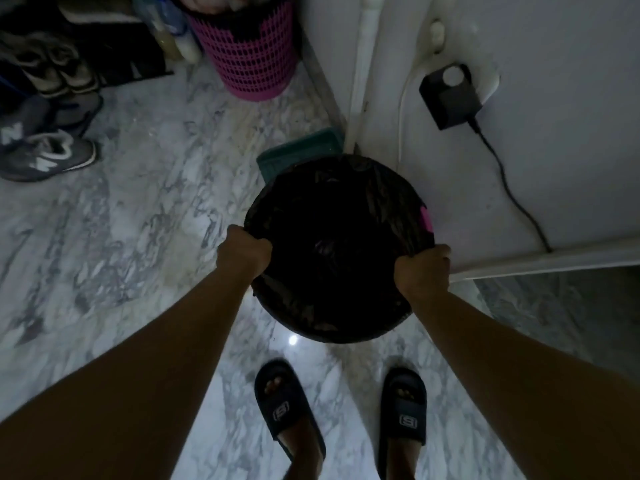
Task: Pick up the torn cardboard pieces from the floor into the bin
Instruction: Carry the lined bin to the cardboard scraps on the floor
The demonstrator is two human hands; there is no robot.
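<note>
A round bin [401, 188] lined with a black plastic bag stands on the marble floor in front of me, by the wall corner. A bit of its pink rim shows at the right side. My left hand [244, 251] grips the bin's near-left rim with fingers curled over the bag. My right hand [424, 270] grips the near-right rim the same way. The inside of the bin is too dark to make out. No torn cardboard pieces show on the floor in this view.
A pink mesh basket [252, 53] stands at the back by the wall. Shoes [48, 155] lie at the left. A green tray [304, 150] sits behind the bin. A black adapter [450, 97] and its cable hang on the right wall. My feet in dark slides [287, 407] stand below.
</note>
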